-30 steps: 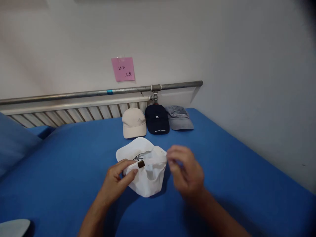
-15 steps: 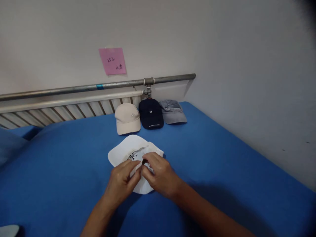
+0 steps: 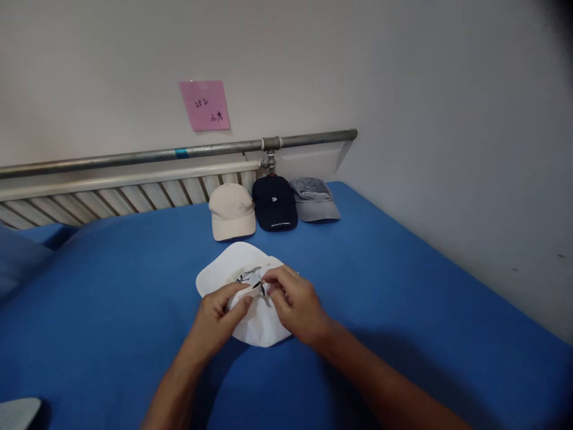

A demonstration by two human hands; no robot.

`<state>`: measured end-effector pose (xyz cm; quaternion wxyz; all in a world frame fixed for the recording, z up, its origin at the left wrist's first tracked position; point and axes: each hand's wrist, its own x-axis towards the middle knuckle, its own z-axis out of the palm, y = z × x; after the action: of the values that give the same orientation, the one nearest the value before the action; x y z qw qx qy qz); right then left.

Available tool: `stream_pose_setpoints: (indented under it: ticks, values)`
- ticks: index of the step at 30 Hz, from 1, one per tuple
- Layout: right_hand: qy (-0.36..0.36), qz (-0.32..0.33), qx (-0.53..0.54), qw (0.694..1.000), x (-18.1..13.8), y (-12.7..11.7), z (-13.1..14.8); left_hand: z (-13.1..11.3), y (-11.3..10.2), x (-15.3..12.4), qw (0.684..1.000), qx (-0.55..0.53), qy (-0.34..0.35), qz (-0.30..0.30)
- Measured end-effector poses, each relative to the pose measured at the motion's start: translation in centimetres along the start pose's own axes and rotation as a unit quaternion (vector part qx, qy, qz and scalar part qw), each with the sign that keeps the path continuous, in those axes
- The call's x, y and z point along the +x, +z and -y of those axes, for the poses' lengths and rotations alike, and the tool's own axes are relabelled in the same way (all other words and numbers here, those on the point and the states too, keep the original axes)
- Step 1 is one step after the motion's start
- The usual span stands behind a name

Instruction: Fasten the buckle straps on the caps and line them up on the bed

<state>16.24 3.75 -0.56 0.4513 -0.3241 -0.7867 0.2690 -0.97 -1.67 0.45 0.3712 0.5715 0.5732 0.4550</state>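
A white baseball cap (image 3: 230, 263) lies upside down on the blue sheet, its brim pointing to the far left and dark lettering showing inside. Between thumb and fingers, my left hand (image 3: 219, 316) pinches the cap's white back strap (image 3: 250, 291). My right hand (image 3: 293, 301) is closed at the strap's other side, by a small dark piece that looks like a buckle or an opening. Its fingertips press together there; exactly what part they grip is partly hidden.
Behind the white cap stand a beige cap (image 3: 233, 214), a navy cap (image 3: 274, 206) and a grey cap (image 3: 316, 202) in a row. A radiator (image 3: 147, 194) and metal pipe (image 3: 134, 160) run along the wall, below a pink note (image 3: 205, 106). A pale object (image 3: 18, 412) pokes in at lower left.
My hands have moved slightly apart along the strap, so the dark piece between them shows more. The view has shifted a little; the caps behind have stayed put.
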Motion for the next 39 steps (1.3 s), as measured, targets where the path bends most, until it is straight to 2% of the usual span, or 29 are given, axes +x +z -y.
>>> stream_pose_setpoints:
  ticks: [3,6,10,15,17,19,20,22,25,26,28,30,32,34,39]
  values:
    - [-0.052,0.009,0.01,0.999,0.1,-0.2,-0.1,0.3,-0.5,0.0,0.998,-0.049,-0.033,0.036]
    - [-0.062,0.066,0.04,0.995,0.2,-0.2,-0.3,0.8,-0.9,0.1,0.99,-0.121,-0.054,0.054]
    - [-0.015,0.09,0.088,0.992,0.4,-0.2,-0.3,1.4,-1.1,0.2,0.964,-0.244,-0.085,0.055]
    - [0.07,0.088,0.119,0.986,0.5,0.1,-0.5,1.4,-1.3,0.0,0.968,-0.207,-0.113,0.088]
    - [0.141,0.066,0.14,0.978,0.6,0.1,-0.8,1.3,-1.4,-0.1,0.971,-0.19,-0.118,0.088]
    - [0.219,0.025,0.194,0.956,0.8,-0.1,-1.1,1.3,-1.6,-0.1,0.974,-0.188,-0.098,0.076]
    - [0.248,-0.003,0.232,0.941,1.0,-0.4,-1.2,1.3,-1.9,0.1,0.977,-0.188,-0.076,0.061]
    - [0.274,-0.067,0.319,0.905,1.4,-1.0,-1.3,1.9,-2.7,0.5,0.988,-0.156,-0.019,-0.006]
    - [0.273,-0.157,0.433,0.845,1.9,-1.9,-1.2,3.6,-4.7,1.2,0.989,0.049,0.027,-0.135]
    - [0.274,-0.175,0.457,0.828,2.1,-2.1,-1.2,4.3,-5.4,1.4,0.978,0.128,0.026,-0.163]
    - [0.281,-0.194,0.483,0.806,2.2,-2.5,-1.5,5.8,-6.5,1.8,0.962,0.196,0.01,-0.187]
    - [0.29,-0.199,0.497,0.793,2.4,-2.8,-1.8,6.7,-7.0,2.2,0.963,0.187,0.001,-0.195]
    - [0.3,-0.203,0.503,0.785,2.6,-3.0,-2.2,6.9,-6.8,2.5,0.973,0.126,0.003,-0.194]
    - [0.314,-0.22,0.499,0.777,3.0,-3.5,-2.4,6.4,-6.4,2.6,0.979,0.059,0.008,-0.193]
    - [0.384,-0.307,0.455,0.743,4.2,-5.3,-3.3,4.4,-6.2,0.6,0.972,0.021,0.016,-0.232]
